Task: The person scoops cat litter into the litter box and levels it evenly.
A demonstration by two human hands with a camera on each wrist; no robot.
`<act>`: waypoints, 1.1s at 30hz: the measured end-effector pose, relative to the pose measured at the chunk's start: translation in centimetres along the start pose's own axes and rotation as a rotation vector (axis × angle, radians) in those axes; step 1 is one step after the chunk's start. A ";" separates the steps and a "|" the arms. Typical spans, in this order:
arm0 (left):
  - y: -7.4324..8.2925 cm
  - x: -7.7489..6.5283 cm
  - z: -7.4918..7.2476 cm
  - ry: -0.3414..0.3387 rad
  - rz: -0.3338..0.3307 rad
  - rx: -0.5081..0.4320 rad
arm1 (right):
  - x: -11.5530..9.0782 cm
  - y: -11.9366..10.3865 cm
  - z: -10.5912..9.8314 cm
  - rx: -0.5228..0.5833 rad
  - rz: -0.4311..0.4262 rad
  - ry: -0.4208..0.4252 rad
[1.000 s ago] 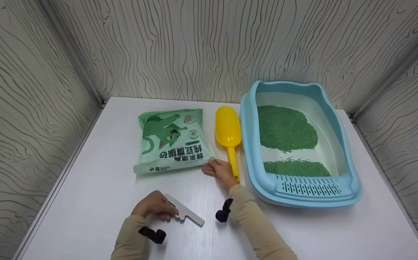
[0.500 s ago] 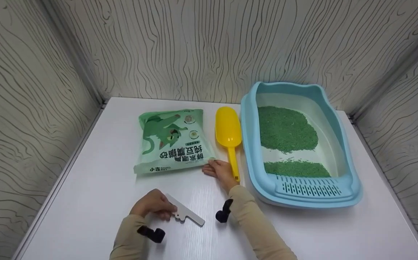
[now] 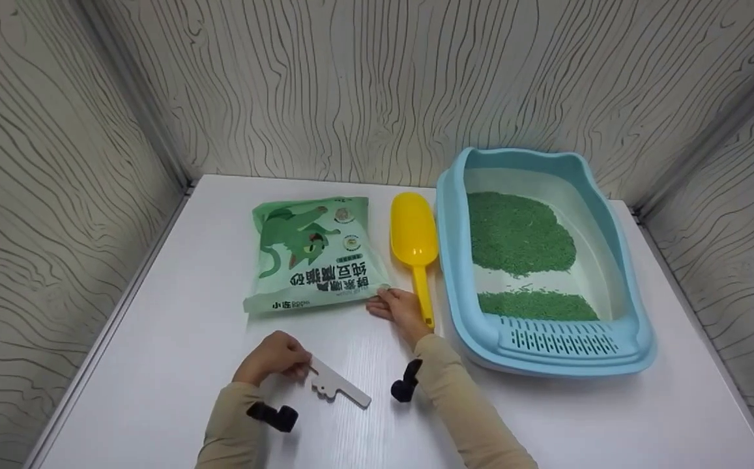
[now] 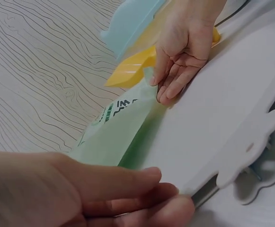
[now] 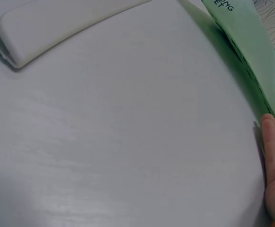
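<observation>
A green cat litter bag (image 3: pixel 311 254) lies flat with its lettering upside down in the head view. My right hand (image 3: pixel 399 312) pinches its near right corner, thumb on top; the left wrist view shows the bag corner (image 4: pixel 149 75) lifted there. In front of the bag is a white bag clip (image 3: pixel 343 384) with a scalloped, cloud-like grip, set diagonally. My left hand (image 3: pixel 277 355) pinches the clip's upper left end, covering it. The left wrist view shows the thumb and fingers (image 4: pixel 132 182) at that end, with a dark gap along the clip's side.
To the right of the bag is a yellow scoop (image 3: pixel 414 234), its handle running down beside my right hand. A blue litter box (image 3: pixel 447 280) with green pellets in two patches stands on the right of the white table (image 3: pixel 174 312). Patterned walls (image 3: pixel 305 91) enclose the back and sides.
My left hand has shifted slightly up and left to the clip's end, baring more of its scalloped part. The right hand keeps its place at the bag corner.
</observation>
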State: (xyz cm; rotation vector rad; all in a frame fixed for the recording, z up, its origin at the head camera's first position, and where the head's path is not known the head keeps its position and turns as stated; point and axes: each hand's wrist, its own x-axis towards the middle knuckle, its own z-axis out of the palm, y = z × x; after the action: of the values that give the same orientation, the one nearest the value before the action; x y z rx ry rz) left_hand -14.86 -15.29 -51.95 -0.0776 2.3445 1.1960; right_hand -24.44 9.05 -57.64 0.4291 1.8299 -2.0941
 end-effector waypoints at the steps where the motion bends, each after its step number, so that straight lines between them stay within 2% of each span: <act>1: 0.1 0.0 0.0 0.008 -0.006 -0.005 | 0.0 0.0 0.0 -0.004 0.008 0.002; 4: 0.1 0.1 0.1 0.029 0.004 -0.024 | 0.0 0.0 -0.2 -0.009 0.026 0.002; 11: 0.4 1.1 0.3 0.133 0.136 -0.073 | 0.0 -0.1 -0.3 -0.024 0.038 0.010; 17: 1.2 2.1 0.4 0.205 0.144 -0.068 | 0.1 -0.1 -0.3 -0.014 0.019 0.003; 20: 1.8 2.6 0.5 0.233 0.170 -0.070 | 0.2 0.0 -0.4 -0.026 0.020 -0.002; 23: 2.3 3.0 0.5 0.289 0.226 -0.027 | 0.3 0.1 -0.4 -0.033 0.030 0.001; 30: 3.5 3.7 0.5 0.462 0.432 0.179 | 0.2 0.4 -0.4 -0.064 -0.011 -0.017; 33: 4.0 4.1 0.4 0.521 0.470 0.232 | 0.2 0.3 -0.3 -0.068 -0.009 -0.024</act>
State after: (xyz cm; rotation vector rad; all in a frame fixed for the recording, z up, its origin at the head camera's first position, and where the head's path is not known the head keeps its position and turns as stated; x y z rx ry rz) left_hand -19.34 -11.79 -51.03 0.2909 3.0665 1.2036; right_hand -24.50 9.32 -58.00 0.3783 1.8862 -2.0273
